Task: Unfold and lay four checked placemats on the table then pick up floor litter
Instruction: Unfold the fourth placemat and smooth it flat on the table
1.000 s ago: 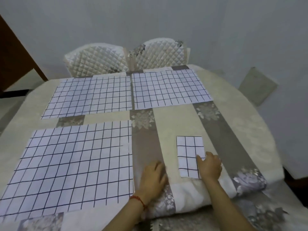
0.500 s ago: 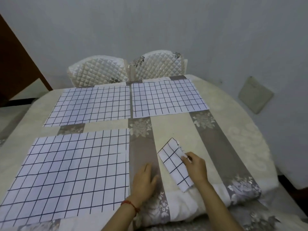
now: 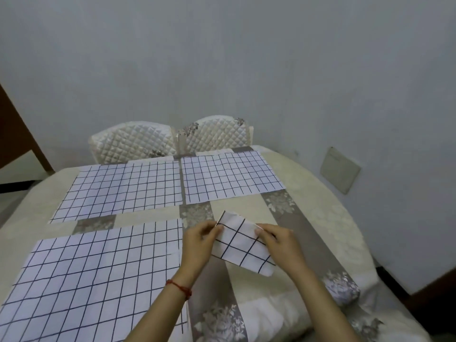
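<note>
Cream-and-grey patterned cloth covers the table, w/ floral motifs on the grey bands; under both forearms and spreading out past the fingers on every side. No brand, label or legible writing anywhere; only printed marks are the dark grid lines on the mats.

Largest mat: near-left checked placemat, laid flat, unfolded, just left of the left fingers, its right edge close to the left wrist. Far-left checked placemat flat, beyond and left of the fingers, well apart from them. Far-right checked placemat flat, straight beyond the fingers, narrow gap btwn it and the far-left one.

Two quilted white chairs side by side at the far table edge, past the two far mats. Pale square panel on the wall, far right of the right fingers.

Folded checked placemat held btwn both hands, lifted off the cloth, tilted, a few squares across. Left hand pinching its upper-left corner, thumb and fingers closed on the edge. Right hand gripping its upper-right edge, fingertips pressed on the top layer, fingers narrow. Lower-right corner hanging free below the right palm.

Red string bracelet around the left wrist.
</note>
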The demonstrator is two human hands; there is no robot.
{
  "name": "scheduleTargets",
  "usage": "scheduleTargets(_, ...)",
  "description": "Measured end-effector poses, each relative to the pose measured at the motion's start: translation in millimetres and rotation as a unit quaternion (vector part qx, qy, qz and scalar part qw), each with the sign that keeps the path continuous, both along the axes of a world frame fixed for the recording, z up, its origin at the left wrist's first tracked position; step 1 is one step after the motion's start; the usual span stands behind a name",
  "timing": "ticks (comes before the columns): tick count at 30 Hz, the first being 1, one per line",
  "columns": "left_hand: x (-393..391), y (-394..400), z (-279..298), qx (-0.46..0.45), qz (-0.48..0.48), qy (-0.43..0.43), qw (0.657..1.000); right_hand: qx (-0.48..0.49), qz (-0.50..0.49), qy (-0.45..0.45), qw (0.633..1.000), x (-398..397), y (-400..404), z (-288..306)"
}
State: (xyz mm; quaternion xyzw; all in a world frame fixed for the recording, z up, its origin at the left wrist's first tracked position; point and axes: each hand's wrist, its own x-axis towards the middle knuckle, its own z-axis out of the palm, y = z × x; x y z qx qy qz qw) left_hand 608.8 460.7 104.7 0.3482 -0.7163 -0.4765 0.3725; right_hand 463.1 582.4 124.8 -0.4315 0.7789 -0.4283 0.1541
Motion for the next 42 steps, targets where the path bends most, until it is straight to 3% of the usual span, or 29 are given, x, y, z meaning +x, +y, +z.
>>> scheduleTargets(11,7.0,0.1,77.6,-0.067,-0.018,0.094,0.993,-0.17,-0.051,0.18,0.968,22.7,2.3,56.8)
scheduleTargets(16,15.1,-6.6,89.8,-0.071,0.001,0.113,0.991,-0.106,-0.06,0.08,0.989,15.9,6.7,61.9)
scheduleTargets(21,23.5,-15.2,92.5,-0.033,0.03,0.094,0.995,-0.129,-0.07,-0.012,0.989,11.6,5.6,77.1)
scheduleTargets(24,24.6,-13.2,95.9,-0.035,0.011,0.019,0.999,-0.136,-0.052,0.005,0.989,11.9,-2.5,91.0)
scheduleTargets(28,16.2,-3.5,114.0,-0.187,-0.084,-0.035,0.978,-0.089,0.025,0.079,0.993,18.6,-11.8,113.5)
scheduleTargets(32,1.7,-1.5,128.3,-0.156,-0.19,-0.05,0.968,-0.061,0.074,0.127,0.987,25.4,-14.1,131.8)
scheduleTargets(37,-8.4,-3.2,134.1,-0.133,-0.212,-0.047,0.967,-0.1,0.047,0.071,0.991,17.9,-0.5,139.3)
scheduleTargets(42,-8.4,-17.4,144.8,-0.105,-0.151,0.014,0.983,-0.036,0.006,-0.01,0.999,-16.1,28.4,123.3)
